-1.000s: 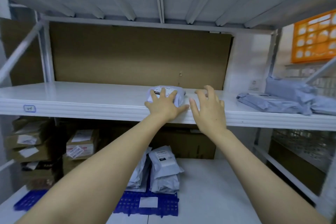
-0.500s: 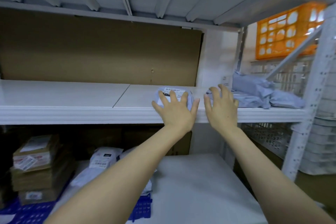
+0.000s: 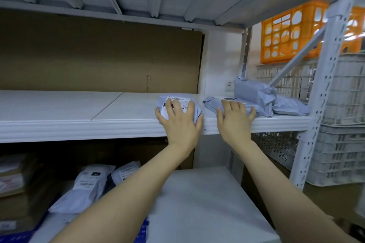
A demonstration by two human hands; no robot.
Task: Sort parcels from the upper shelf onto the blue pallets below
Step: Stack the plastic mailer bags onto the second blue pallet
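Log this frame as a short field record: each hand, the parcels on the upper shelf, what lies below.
left hand: spread over small grey parcel with label, at the front edge of upper shelf
right hand: resting on flat grey parcel
further right on shelf: more grey parcels, piled
below: white bagged parcels, blue pallet partly visible
background: orange crate

The left hand (image 3: 178,124) covers the front of the small grey plastic parcel (image 3: 192,107), its white label too small to read. The blue plastic pallet (image 3: 143,231) shows only as slivers at the bottom edge. The orange plastic crate (image 3: 292,33) is blurred.
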